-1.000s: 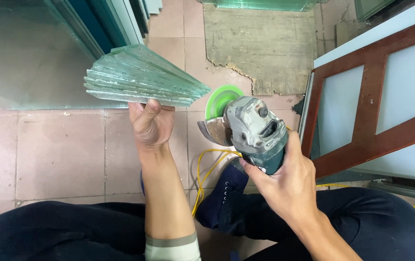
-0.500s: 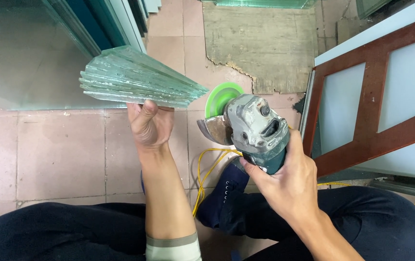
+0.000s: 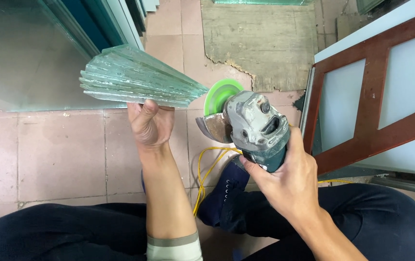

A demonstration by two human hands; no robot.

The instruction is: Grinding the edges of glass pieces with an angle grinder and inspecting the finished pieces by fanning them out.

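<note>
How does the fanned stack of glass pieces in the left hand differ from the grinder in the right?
The fanned stack of pale green glass strips is translucent, flat and layered; the grey and teal angle grinder is opaque, bulky, with a green disc. The left hand props the glass from below; the right hand wraps the grinder's body. Both are held above the tiled floor.

1 angle grinder [image 3: 256, 128], 1 fanned glass stack [image 3: 135, 79], 2 hands, 1 shoe [image 3: 224, 191], 1 yellow cable [image 3: 205, 171]

place: glass workshop | signs: stacked glass panes [image 3: 135, 77]; angle grinder [image 3: 251, 128]; leaning glass sheets [image 3: 19, 53]; worn tile floor [image 3: 57, 154]
</note>
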